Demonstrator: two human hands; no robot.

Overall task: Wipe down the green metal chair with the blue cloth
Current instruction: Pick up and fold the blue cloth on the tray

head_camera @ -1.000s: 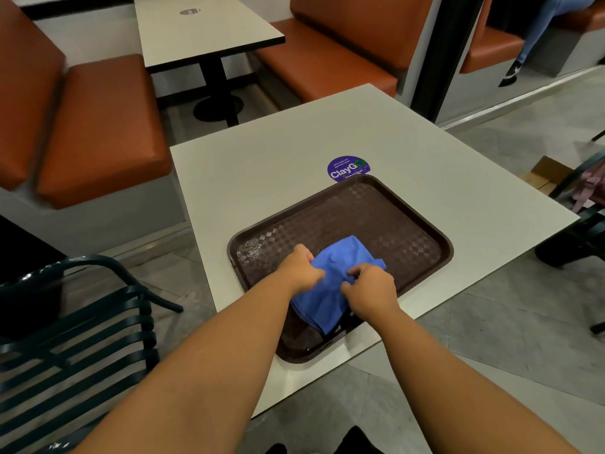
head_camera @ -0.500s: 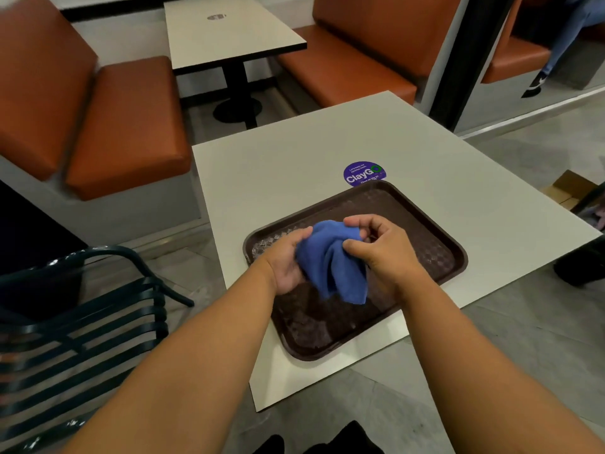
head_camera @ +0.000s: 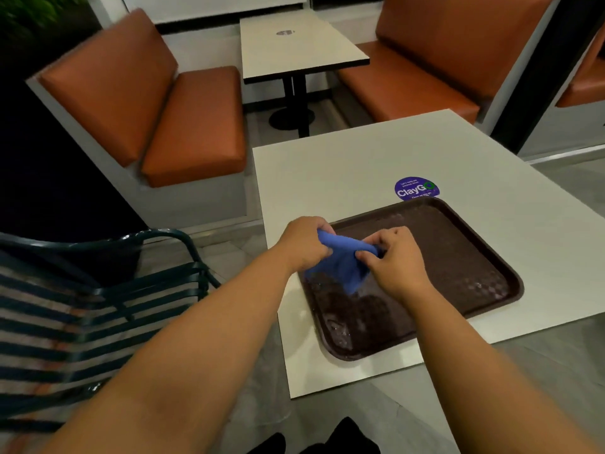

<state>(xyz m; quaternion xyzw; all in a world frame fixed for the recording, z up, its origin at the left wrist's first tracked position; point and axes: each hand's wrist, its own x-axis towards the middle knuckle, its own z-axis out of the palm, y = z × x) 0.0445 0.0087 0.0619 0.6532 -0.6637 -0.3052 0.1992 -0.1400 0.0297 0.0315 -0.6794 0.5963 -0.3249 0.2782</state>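
Both hands hold the blue cloth (head_camera: 343, 263) up over the near left part of a brown tray (head_camera: 458, 273). The left hand (head_camera: 302, 244) grips one end of the cloth, its fingers curled round the bunched fabric, and the right hand (head_camera: 393, 260) pinches the other end between thumb and fingers (head_camera: 371, 239). The cloth is stretched between them and its loose middle hangs down toward the tray floor, which looks wet in patches. The tray lies on a pale square surface (head_camera: 343, 172), just near a round purple sticker (head_camera: 416, 189) reading "ClayGo". The green metal chair (head_camera: 137, 290), with its curved armrest and slatted seat, stands on the floor to the left, apart from the hands and the cloth. Orange padded benches (head_camera: 183, 126) and a second small table (head_camera: 294, 50) sit at the far side.
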